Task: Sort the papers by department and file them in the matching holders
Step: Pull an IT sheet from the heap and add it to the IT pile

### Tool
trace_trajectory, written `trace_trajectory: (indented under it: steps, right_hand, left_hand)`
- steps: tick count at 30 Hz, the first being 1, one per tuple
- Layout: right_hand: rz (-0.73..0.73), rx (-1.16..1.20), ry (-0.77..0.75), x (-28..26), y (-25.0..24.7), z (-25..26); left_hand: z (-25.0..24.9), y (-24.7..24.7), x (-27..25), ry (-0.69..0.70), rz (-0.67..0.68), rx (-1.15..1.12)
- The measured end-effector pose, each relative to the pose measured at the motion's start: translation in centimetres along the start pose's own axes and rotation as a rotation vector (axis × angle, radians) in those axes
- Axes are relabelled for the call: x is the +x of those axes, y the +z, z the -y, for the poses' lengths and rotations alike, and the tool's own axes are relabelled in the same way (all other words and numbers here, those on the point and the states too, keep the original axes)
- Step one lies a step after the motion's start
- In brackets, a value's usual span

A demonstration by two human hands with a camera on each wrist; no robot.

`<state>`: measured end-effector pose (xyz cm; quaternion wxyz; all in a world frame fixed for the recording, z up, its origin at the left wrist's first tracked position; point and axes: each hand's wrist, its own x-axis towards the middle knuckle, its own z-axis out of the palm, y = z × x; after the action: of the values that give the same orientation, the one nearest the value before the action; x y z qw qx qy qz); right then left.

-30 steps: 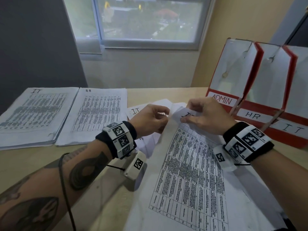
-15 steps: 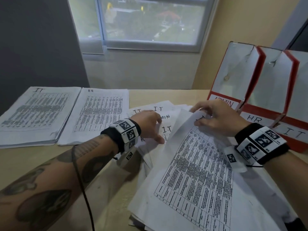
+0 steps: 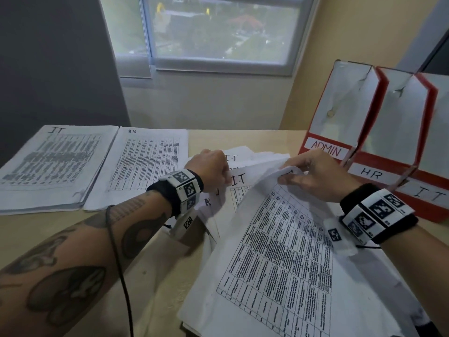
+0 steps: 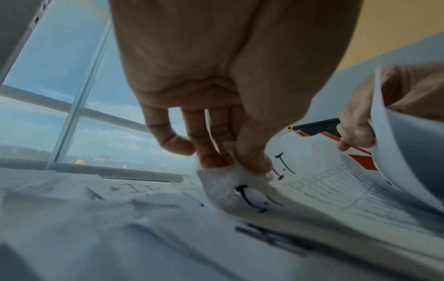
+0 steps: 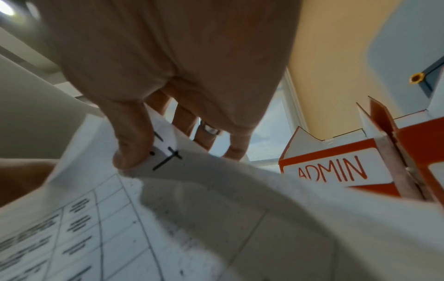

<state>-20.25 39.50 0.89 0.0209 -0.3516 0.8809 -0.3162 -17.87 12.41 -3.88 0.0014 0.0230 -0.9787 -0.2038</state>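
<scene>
So the biggest things on the desk (image 3: 274, 137) are the three red-and-white holders (image 3: 379, 132) on the right, labelled ADMIN, HR and IT, all upright and touching each other. Over on the left we've got two sorted stacks lying flat side by side: the thick IT stack (image 3: 48, 166) and a thinner stack (image 3: 148, 164) right next to it whose heading is too blurry to read for sure.

In the middle sits the loose pile of papers (image 3: 247, 176), fanned out and overlapping, with a few "I.T" headings peeking out.

Our right hand (image 3: 318, 176) has the top sheet (image 3: 279, 259) pinched at its far edge, thumb on the printed side and fingers behind, peeled up so it curves off the pile. Our left hand (image 3: 209, 171) is clamped on the corner of the I.T sheet underneath (image 4: 242, 186), thumb and fingers squeezing it so the corner curls.

Handling-wise, we'd say this is single-ply office paper: practically weightless, totally floppy, and the sheets probably cling and slide against each other. Corner pinches work for separating, but they crease easily. For carrying to a holder we'd grab mid-edge, or both hands on a short edge, so it doesn't fold over.
</scene>
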Motion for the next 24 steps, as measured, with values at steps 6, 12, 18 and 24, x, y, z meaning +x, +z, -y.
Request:
trace_trajectory:
  steps: [6, 12, 18, 24]
  right_hand:
    - [-0.038, -0.11, 0.019, 0.0, 0.3, 0.0]
    - [-0.066, -0.255, -0.145, 0.8, 1.6, 0.9]
    - [-0.085, -0.181, -0.046, -0.3, 0.6, 0.4]
    - [-0.094, -0.107, 0.028, -2.2, -0.9, 0.5]
  left_hand:
    - [-1.4, -2.0, -2.0, 0.045, -0.241, 0.102]
    - [-3.7, -2.9, -2.5, 0.317, -0.024, -0.316]
    - [-1.8, -2.8, -1.5, 0.176, 0.136, -0.32]
    - [0.0, -0.9, -1.2, 0.056, 0.238, 0.216]
